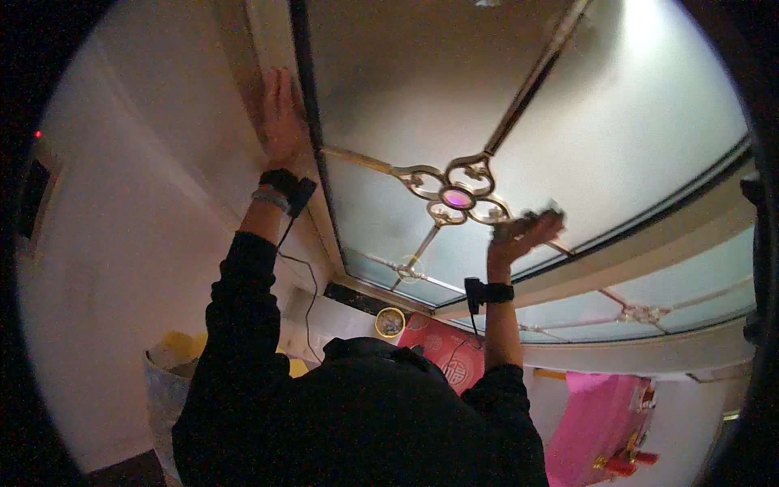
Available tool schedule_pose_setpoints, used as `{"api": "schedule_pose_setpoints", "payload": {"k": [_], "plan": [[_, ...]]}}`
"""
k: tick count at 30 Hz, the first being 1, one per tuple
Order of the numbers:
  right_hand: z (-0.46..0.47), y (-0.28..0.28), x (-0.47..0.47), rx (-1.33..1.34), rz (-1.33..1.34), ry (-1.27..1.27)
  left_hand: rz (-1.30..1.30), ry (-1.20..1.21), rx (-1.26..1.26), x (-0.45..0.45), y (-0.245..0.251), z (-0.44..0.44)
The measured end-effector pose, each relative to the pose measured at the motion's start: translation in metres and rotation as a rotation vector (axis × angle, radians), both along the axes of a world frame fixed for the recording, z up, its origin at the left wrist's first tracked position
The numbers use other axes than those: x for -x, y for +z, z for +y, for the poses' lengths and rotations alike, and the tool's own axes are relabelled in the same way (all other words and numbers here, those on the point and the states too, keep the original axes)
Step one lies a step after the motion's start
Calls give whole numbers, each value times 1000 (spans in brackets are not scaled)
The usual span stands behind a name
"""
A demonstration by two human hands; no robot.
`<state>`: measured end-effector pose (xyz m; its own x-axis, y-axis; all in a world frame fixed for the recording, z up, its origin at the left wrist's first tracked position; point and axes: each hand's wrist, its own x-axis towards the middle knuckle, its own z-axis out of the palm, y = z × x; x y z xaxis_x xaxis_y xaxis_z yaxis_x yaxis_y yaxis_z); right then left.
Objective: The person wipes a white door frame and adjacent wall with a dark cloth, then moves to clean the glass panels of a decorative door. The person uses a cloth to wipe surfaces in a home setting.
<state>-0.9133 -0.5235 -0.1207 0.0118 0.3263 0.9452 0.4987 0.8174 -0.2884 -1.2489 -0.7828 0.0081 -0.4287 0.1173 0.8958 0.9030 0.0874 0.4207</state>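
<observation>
Before me stands a frosted glass panel (377, 103) in a pale frame, with gold-coloured metal bars meeting in a four-lobed ornament (457, 197) around a pink oval centre. My left hand (283, 122) lies flat along the frame's left upright (274, 36), fingers extended and holding nothing. Just right of and below the ornament, my right hand (517, 243) is at the glass. It is blurred and appears closed around a small dark item (538, 216), perhaps a cloth. Both wrists wear dark bands with small cabled devices.
A second glazed panel (657, 310) adjoins on the right. Below are a red mat with printed characters (432, 347), a round yellow-rimmed container (390, 322) and a pink cloth (590, 420). At lower left stands a pale bin (161, 395) with yellow material in it. A thin cable (313, 274) hangs from my left wrist.
</observation>
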Motion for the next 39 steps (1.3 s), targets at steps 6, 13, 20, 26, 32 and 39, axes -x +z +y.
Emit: {"api": "schedule_pose_setpoints", "payload": {"k": [6,13,20,26,32,39], "plan": [[-84,49,111,-322,-718,586,282,342,132,-3,8,0],[-130,69,189,-383,-727,394,277,299,183,-1,4,-5],[-134,17,177,-620,-1002,430,273,299,126,2,6,-2],[-162,51,232,-366,-685,466,266,363,237,-5,2,-2],[-148,-1,198,-697,-1005,457,236,272,136,-13,14,-1],[-158,50,243,-467,-494,634,148,246,182,-13,9,-7]]}}
